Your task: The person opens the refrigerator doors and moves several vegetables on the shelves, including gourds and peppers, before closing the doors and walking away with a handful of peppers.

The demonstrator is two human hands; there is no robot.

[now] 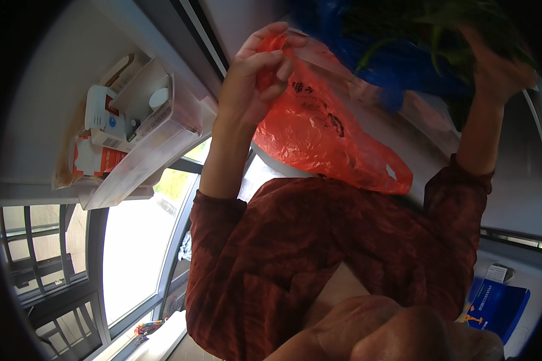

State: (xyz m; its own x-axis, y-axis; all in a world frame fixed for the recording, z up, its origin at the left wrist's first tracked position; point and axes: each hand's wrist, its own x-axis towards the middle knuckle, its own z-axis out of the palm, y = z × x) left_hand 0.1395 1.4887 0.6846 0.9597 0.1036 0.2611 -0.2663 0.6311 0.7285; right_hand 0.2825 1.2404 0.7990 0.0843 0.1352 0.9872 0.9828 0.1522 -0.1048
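Note:
My left hand (266,67) grips the gathered top of a thin red plastic bag (298,131). The bag hangs down towards my chest, with dark printing on its side and a loop handle (404,173) at its lower right. At the upper right my right hand (501,67) is closed around a bunch of green vegetables (388,27) with long stems. Its fingertips are partly lost among the leaves and in shadow. A blue plastic bag (393,67) lies beneath and beside the greens, cut off by the top edge.
To the left, a refrigerator door (49,149) carries a clear plastic bin (153,140) with several small cartons (108,117). A blue box (501,307) sits at lower right. Behind me are a bright window (135,243) and a barred window (40,252).

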